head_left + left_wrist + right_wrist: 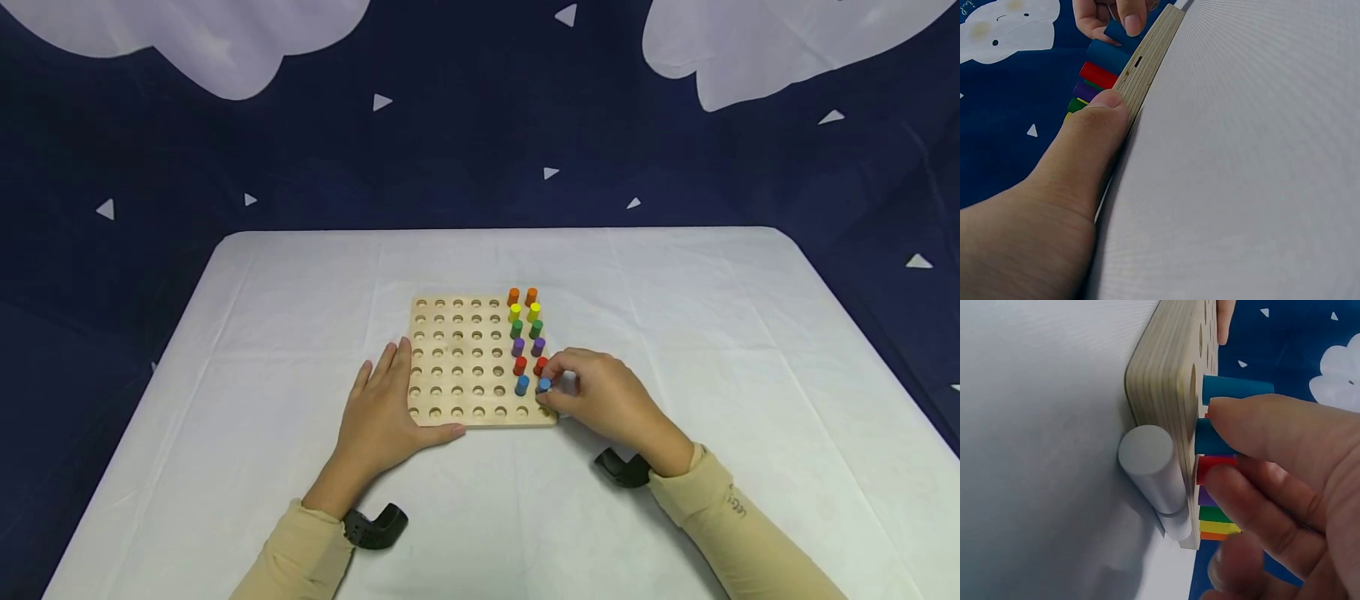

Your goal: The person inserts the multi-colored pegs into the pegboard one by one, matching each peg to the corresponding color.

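Note:
A wooden peg board [467, 362] with rows of round holes lies on the table. My left hand [381, 425] rests against its left side, fingers straight, with the thumb [1094, 128] along the front edge. At the board's right edge, my right hand [609, 396] pinches a blue peg [1213, 436] between thumb and fingers; the peg stands upright at a hole in the outer column. A second blue peg [522, 385] stands just left of it. Behind these, pairs of red [520, 365], purple [518, 347], green [517, 329], yellow [515, 312] and orange pegs [513, 297] fill the two right columns.
White cylinders [1147, 453] lie on the table against the board's right side, mostly hidden by the right hand in the head view. A white cloth [300, 283] covers the table. Behind its far edge hangs a dark blue backdrop [465, 167] with white shapes.

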`<act>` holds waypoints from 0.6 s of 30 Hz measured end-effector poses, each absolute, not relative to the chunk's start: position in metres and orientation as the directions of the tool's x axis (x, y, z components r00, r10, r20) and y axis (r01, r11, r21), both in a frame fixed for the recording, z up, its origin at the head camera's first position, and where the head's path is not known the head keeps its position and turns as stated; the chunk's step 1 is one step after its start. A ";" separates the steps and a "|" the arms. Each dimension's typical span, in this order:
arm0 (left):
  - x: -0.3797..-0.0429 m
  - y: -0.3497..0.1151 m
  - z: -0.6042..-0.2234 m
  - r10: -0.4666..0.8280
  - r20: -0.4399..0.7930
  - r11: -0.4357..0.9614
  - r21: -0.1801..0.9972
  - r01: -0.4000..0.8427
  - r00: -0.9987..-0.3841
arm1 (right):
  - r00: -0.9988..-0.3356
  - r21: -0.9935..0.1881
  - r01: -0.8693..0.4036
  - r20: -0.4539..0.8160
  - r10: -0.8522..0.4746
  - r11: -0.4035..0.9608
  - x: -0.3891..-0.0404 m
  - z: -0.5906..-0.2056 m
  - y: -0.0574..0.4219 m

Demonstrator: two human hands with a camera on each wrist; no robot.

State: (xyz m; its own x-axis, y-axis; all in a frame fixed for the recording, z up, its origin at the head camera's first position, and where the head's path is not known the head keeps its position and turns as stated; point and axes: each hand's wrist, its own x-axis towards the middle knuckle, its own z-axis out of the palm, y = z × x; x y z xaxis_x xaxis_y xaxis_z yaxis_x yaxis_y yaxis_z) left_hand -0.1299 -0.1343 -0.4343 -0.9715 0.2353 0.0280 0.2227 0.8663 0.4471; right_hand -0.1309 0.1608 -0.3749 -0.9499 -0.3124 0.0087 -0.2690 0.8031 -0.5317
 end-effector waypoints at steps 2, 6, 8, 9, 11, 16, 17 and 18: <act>-0.130 -0.134 -0.434 0.234 0.027 0.867 0.447 0.222 -0.972 | -0.950 -0.517 -0.275 0.014 -0.313 0.810 -0.131 -0.375 0.160; -0.130 -0.134 -0.434 0.234 0.027 0.866 0.448 0.221 -0.972 | -0.947 -0.492 -0.278 -0.003 -0.322 0.825 -0.130 -0.373 0.162; -0.130 -0.134 -0.434 0.234 0.025 0.866 0.449 0.220 -0.972 | -0.944 -0.476 -0.283 -0.017 -0.331 0.833 -0.129 -0.369 0.165; -0.130 -0.134 -0.434 0.234 0.024 0.866 0.449 0.219 -0.972 | -0.943 -0.467 -0.284 -0.022 -0.332 0.838 -0.128 -0.367 0.166; -0.130 -0.134 -0.435 0.234 0.023 0.866 0.449 0.219 -0.972 | -0.943 -0.441 -0.286 -0.027 -0.331 0.851 -0.127 -0.363 0.170; -0.131 -0.134 -0.436 0.231 0.028 0.866 0.449 0.218 -0.973 | -0.949 -0.373 -0.256 -0.082 -0.306 0.892 -0.126 -0.360 0.174; -0.131 -0.134 -0.436 0.230 0.028 0.866 0.449 0.218 -0.973 | -0.947 -0.359 -0.249 -0.104 -0.304 0.899 -0.126 -0.360 0.173; -0.131 -0.134 -0.436 0.230 0.028 0.866 0.450 0.218 -0.973 | -0.945 -0.347 -0.242 -0.129 -0.302 0.906 -0.126 -0.361 0.173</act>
